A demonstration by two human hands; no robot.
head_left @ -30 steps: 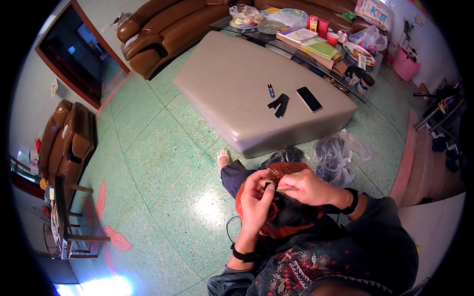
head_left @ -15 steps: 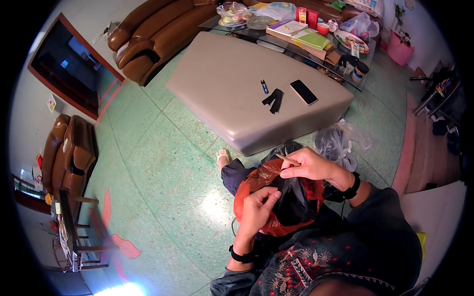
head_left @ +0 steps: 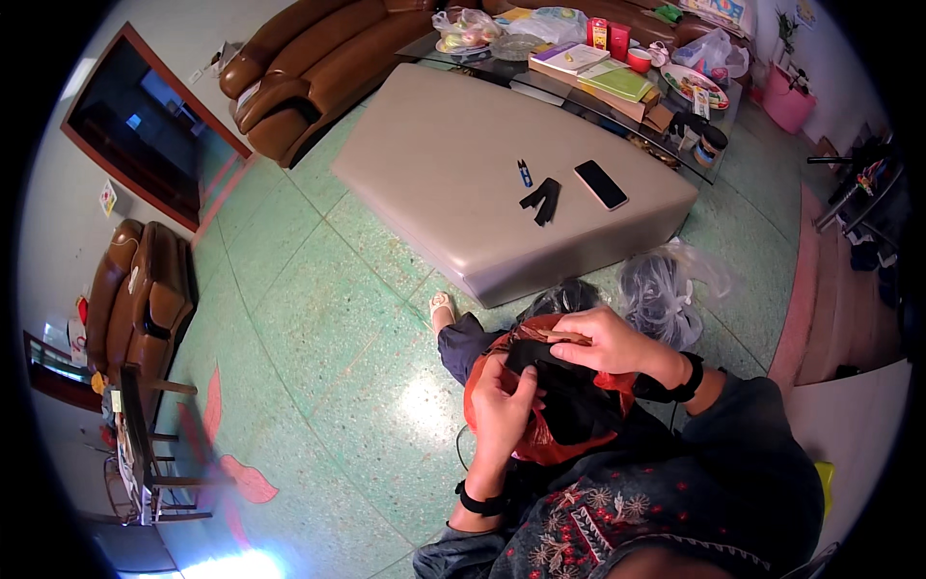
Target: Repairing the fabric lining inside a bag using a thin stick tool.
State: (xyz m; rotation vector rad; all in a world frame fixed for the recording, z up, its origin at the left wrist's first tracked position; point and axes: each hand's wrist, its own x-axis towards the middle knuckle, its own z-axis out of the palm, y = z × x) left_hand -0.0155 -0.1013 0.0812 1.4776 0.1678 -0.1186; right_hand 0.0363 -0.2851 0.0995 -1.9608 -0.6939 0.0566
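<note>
A red plastic bag (head_left: 552, 446) sits on my lap with dark black material (head_left: 584, 413) inside its mouth. My left hand (head_left: 502, 403) is closed in a pinch at the bag's near left side, holding an edge of the black material. Above the far side of the bag, my right hand (head_left: 608, 341) grips a thin brown stick-like piece (head_left: 567, 338), its tip pointing left. Some black material (head_left: 529, 355) spans the space between both hands. My fingers partly hide what the left hand pinches.
Ahead stands a beige padded bench (head_left: 463, 145) with small blue snips (head_left: 525, 174), a black strip (head_left: 542, 201) and a phone (head_left: 601, 184) on it. Clear plastic bags (head_left: 661, 294) lie on the floor by its near right corner. Behind is a cluttered glass table (head_left: 569, 96).
My left hand has moved up slightly, closer to my right hand. The right hand has shifted a little down and right with the brown piece. More black material shows between them.
</note>
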